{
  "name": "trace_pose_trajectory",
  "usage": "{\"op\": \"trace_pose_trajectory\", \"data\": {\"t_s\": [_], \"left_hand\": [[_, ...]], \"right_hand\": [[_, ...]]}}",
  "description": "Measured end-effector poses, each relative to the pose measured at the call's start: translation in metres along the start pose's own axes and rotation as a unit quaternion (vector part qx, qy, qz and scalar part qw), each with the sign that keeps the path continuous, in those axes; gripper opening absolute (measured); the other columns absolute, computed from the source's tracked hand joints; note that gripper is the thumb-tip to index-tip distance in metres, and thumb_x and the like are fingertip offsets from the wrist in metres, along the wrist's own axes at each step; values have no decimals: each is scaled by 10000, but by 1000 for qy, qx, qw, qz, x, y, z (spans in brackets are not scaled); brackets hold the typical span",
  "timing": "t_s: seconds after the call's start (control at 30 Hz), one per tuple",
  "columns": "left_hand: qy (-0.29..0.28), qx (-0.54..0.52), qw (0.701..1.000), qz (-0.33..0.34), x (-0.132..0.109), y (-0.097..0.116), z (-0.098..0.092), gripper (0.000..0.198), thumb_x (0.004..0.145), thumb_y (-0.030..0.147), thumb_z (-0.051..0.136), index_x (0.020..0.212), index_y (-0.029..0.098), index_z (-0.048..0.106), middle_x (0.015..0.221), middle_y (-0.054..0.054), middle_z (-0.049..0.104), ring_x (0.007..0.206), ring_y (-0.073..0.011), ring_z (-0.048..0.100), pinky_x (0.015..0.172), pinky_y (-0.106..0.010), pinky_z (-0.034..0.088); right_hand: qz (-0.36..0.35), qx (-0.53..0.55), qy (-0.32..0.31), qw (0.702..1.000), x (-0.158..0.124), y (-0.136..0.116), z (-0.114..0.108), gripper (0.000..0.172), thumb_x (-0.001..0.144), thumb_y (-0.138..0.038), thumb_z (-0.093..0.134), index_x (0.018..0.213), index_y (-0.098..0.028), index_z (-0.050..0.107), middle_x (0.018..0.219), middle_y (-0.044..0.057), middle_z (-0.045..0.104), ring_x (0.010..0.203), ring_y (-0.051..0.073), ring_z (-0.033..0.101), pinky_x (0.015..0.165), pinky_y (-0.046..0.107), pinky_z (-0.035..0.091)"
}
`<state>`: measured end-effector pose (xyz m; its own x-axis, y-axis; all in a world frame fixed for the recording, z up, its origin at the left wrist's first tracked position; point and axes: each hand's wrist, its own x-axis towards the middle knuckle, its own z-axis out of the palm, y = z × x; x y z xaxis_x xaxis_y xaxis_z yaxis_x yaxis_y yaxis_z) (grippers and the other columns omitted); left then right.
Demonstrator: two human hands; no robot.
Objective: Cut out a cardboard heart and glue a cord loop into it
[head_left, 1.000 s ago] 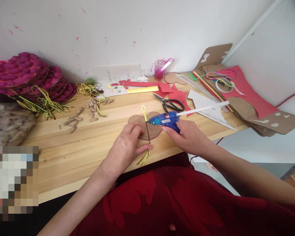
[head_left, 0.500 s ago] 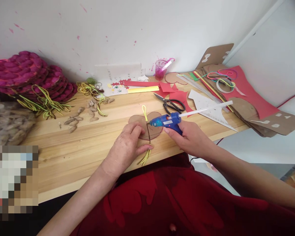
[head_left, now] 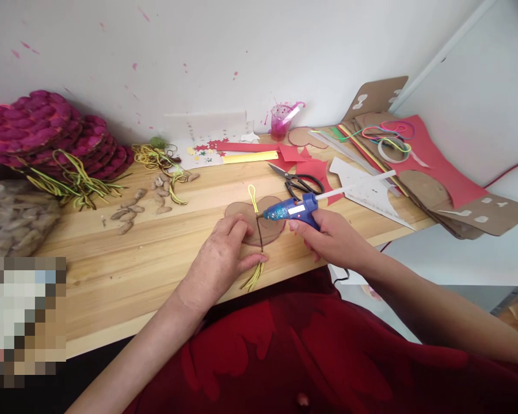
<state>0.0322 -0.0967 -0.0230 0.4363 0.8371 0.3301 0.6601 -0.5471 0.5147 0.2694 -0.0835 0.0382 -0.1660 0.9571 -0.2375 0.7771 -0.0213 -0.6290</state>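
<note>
My right hand (head_left: 339, 238) is wrapped round the grip of a blue hot glue gun (head_left: 291, 210). A long clear glue stick (head_left: 360, 185) juts out of its rear. The nozzle points left, at a dark cord (head_left: 260, 237) running down the middle of a brown cardboard heart (head_left: 273, 231). With bent fingers on the heart's left half and the thumb low by the cord, my left hand (head_left: 220, 250) holds the piece against the table. A yellow cord loop (head_left: 252, 194) sticks out above the heart, and a yellow-green cord tassel (head_left: 252, 278) hangs below it. My left fingertips are partly hidden.
Black scissors (head_left: 303, 184) lie beyond the glue gun, by red paper scraps (head_left: 313, 168). Peanuts (head_left: 132, 211) are scattered at left, near pink woven pieces (head_left: 38, 121). A pink-stained cup (head_left: 280, 123) stands by the wall. Cardboard sheets (head_left: 431, 198) pile up at right.
The glue gun has tilted slightly, its glue stick's rear end shifting left, and my right-hand fingers below the grip show more. My left hand stays on the heart.
</note>
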Motion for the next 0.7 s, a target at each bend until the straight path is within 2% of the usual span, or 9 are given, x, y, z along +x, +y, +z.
{"op": "trace_pose_trajectory", "data": {"t_s": [0.17,0.37,0.53,0.7], "left_hand": [[2,6,1000,0,0,0,0,437,767,396,807,1026,197,516,1135,-97,592,1096,-267,600,936,-424,537],[-1,6,1000,1,1,0,0,435,769,390,807,1028,192,520,1141,-102,597,1108,-268,598,943,-421,535],[-2,1,1000,-5,1,0,0,426,768,378,810,1024,194,524,1143,-101,600,1120,-272,596,954,-429,530],[-7,4,1000,-6,-1,0,-1,415,784,381,798,1033,210,514,1158,-90,592,1138,-272,589,963,-440,526]], "right_hand": [[33,72,-22,997,3,2,0,386,936,-507,523,703,-204,474,510,-22,549,412,141,589,434,245,435],[53,135,-52,988,4,6,0,332,954,-455,534,748,-197,495,532,-33,554,386,125,586,388,227,453],[85,204,-52,974,7,4,1,290,971,-382,528,754,-199,470,542,-50,524,375,98,549,378,209,454],[138,257,-85,953,6,5,0,268,976,-397,531,805,-192,503,525,-64,505,340,82,504,335,187,402]]}}
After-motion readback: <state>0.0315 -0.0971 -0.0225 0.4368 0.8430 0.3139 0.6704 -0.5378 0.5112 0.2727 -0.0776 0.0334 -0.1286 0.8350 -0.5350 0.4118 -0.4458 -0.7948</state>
